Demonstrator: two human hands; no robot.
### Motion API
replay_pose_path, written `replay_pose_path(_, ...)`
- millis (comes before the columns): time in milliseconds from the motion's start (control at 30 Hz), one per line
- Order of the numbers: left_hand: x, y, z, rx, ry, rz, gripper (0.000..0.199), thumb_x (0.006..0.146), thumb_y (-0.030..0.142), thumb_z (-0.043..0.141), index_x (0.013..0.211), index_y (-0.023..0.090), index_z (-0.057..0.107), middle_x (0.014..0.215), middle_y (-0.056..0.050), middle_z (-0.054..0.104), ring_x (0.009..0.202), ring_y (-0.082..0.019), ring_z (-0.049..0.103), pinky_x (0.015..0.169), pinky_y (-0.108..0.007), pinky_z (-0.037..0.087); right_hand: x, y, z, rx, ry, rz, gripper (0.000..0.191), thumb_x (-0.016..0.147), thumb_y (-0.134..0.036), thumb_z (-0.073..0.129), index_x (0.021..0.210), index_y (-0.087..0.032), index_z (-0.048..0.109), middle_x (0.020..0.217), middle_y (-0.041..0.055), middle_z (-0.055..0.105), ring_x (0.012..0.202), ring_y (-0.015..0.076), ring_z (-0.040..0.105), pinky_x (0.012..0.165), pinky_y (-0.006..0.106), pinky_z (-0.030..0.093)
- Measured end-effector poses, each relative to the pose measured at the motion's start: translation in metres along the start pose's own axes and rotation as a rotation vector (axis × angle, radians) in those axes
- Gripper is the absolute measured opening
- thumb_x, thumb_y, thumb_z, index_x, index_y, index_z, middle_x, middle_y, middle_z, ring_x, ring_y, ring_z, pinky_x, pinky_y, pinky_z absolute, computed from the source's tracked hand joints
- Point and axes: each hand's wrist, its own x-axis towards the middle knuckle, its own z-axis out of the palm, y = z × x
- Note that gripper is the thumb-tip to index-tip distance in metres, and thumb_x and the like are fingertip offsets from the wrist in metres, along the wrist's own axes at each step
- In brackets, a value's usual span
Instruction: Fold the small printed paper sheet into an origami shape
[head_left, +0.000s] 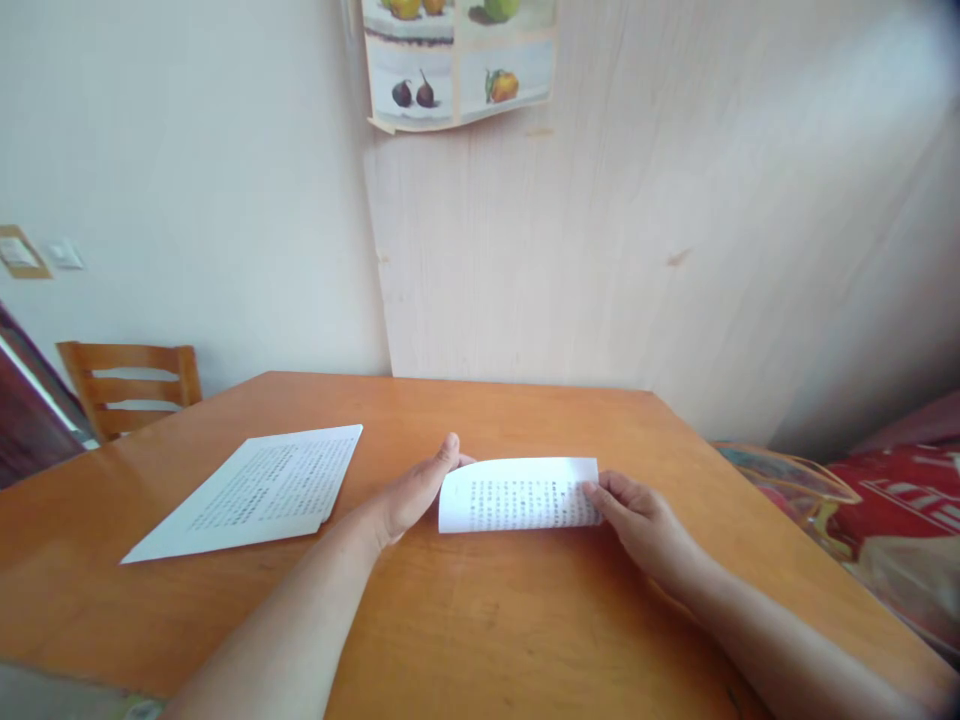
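A printed sheet of paper (517, 497), bent over so that its left side curves, is held above the table in front of me. My right hand (643, 525) pinches its right edge, thumb on the printed face and fingers behind. At the left edge, my left hand (420, 490) has its thumb stretched upward, off the paper. The other left fingers reach behind the sheet and are mostly hidden; they may touch it. To the left of that hand, a stack of printed sheets (262, 490) lies flat on the table.
The wooden table (480, 620) runs up to the wall. A wooden chair (135, 385) stands beyond its left side. Red and clear bags (900, 500) lie beside the right edge. A poster of fruit paintings (459, 65) hangs on the wall.
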Motion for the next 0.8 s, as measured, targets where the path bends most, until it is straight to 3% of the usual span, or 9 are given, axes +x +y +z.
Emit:
replay_pose_path(233,0.004,-0.011,-0.006,-0.027,0.101,-0.005,0.078,0.095,0.074,0.017,0.131,0.019,0.058,0.121,-0.012,0.070,0.117,-0.028,0.061,0.099,-0.044,0.045,0.000,0.000,0.000,0.000,0.008,0.004,0.048,0.087,-0.067,0.052,0.073,-0.022,0.061,0.065,0.0006,0.057,0.062,0.0176,0.051,0.054,0.028,0.043)
replay_pose_path(433,0.009,-0.013,-0.010,0.106,0.386,0.011,0.071,0.096,0.071,0.026,0.131,0.016,0.055,0.120,-0.013,0.068,0.110,-0.028,0.063,0.097,-0.045,0.047,0.002,0.007,-0.003,-0.061,0.010,-0.016,0.043,0.091,-0.059,0.052,0.070,-0.022,0.056,0.062,-0.0014,0.050,0.059,0.0161,0.047,0.053,0.028,0.038)
replay_pose_path(500,0.012,-0.011,-0.007,0.234,0.471,0.072,0.057,0.097,0.064,0.037,0.120,0.017,0.060,0.118,-0.012,0.068,0.111,-0.027,0.062,0.099,-0.043,0.046,0.002,0.010,-0.004,-0.103,-0.011,-0.030,0.042,0.092,-0.057,0.051,0.068,-0.022,0.055,0.062,-0.0018,0.048,0.059,0.0160,0.046,0.053,0.028,0.036)
replay_pose_path(633,0.011,-0.002,0.006,0.432,0.619,0.214,0.035,0.095,0.046,0.053,0.117,0.019,0.059,0.118,-0.011,0.068,0.110,-0.023,0.063,0.099,-0.040,0.048,0.004,0.018,-0.006,-0.234,-0.072,-0.060,0.040,0.093,-0.055,0.050,0.071,-0.022,0.058,0.064,-0.0020,0.048,0.061,0.0164,0.047,0.055,0.028,0.036)
replay_pose_path(800,-0.010,0.027,0.036,0.796,0.842,0.492,0.034,0.094,0.040,0.059,0.120,0.017,0.059,0.121,-0.011,0.064,0.118,-0.026,0.056,0.105,-0.045,0.043,0.008,0.025,-0.013,-0.297,-0.109,-0.066,0.040,0.093,-0.055,0.048,0.073,-0.023,0.060,0.066,-0.0012,0.053,0.063,0.0175,0.049,0.058,0.029,0.037)
